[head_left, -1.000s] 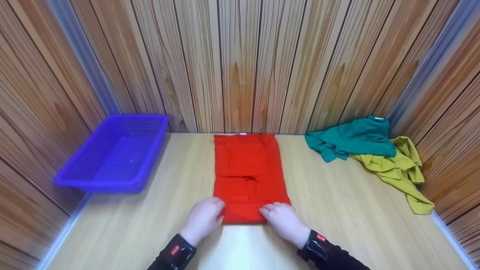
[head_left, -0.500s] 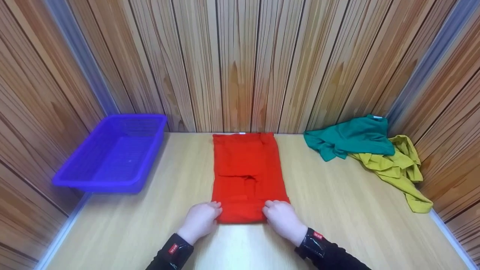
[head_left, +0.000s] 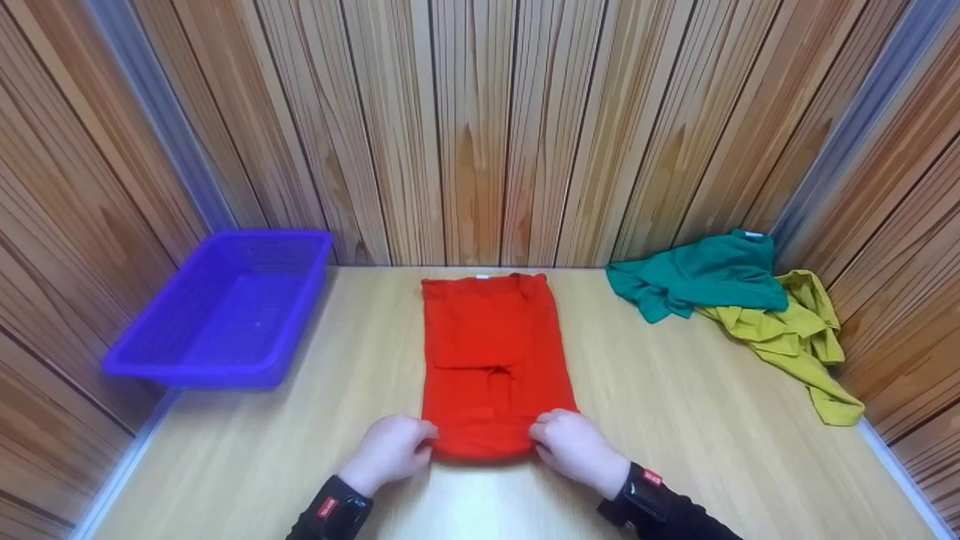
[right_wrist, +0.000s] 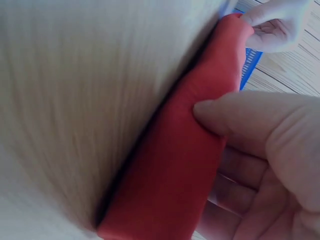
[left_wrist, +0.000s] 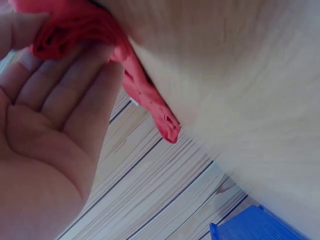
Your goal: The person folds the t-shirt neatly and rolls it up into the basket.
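A red folded garment lies lengthwise on the table, a small white label at its far edge and its near end rolled into a thick fold. My left hand pinches the left end of that fold. In the left wrist view the left hand has its thumb and fingers around the layered red cloth. At the fold's right end, my right hand pinches the cloth. The right wrist view shows the right hand's thumb pressed on the near face of the roll, fingers behind it.
A purple plastic basket stands at the left by the wall. Against the right wall lie a crumpled green garment and a yellow one partly under it. Wood-patterned panels enclose the back and sides of the table.
Both hands have drawn the red garment slightly toward me; its far edge has come away from the back wall. The near fold now bows out between the hands. Basket and other garments stay put.
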Demonstrator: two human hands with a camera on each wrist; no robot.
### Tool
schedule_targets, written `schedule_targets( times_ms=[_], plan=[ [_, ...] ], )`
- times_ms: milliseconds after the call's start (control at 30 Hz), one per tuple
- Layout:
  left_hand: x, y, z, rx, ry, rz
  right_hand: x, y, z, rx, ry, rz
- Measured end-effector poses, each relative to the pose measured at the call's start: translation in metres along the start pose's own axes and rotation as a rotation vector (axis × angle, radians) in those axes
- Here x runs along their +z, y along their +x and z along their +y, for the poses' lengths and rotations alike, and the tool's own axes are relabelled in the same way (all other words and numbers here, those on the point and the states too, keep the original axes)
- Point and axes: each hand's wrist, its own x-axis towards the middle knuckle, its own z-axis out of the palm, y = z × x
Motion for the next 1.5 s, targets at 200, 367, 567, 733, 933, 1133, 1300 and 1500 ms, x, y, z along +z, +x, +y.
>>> schedule_targets(
  times_ms=[200, 367, 567, 733, 933, 1133, 1300, 1500],
  plan=[
    [-0.003, -0.005, 0.004, 0.025, -0.005, -0.018, -0.007, -0.006, -0.004, -0.068, -0.002, 0.016],
    [-0.004, -0.002, 0.003, -0.004, -0.036, -0.018, -0.012, -0.001, 0.003, -0.063, 0.043, -0.073],
    [-0.006, 0.01, -0.006, -0.138, -0.161, 0.015, -0.017, 0.014, 0.026, 0.005, 0.201, -0.222],
    [-0.003, 0.023, -0.017, -0.313, -0.255, 0.016, -0.013, 0.027, 0.039, 0.08, 0.234, -0.25],
    [0.003, 0.036, -0.026, -0.515, -0.416, -0.004, 0.0, 0.038, 0.047, 0.145, 0.19, -0.187],
    [0.008, 0.043, -0.028, -0.571, -0.39, -0.005, 0.015, 0.039, 0.052, 0.223, 0.153, -0.162],
    [0.008, 0.047, -0.026, -0.583, -0.309, -0.022, 0.017, 0.038, 0.051, 0.21, 0.06, -0.085],
    [0.008, 0.049, -0.025, -0.594, -0.296, -0.025, 0.008, 0.035, 0.035, 0.171, -0.069, 0.05]
  ],
)
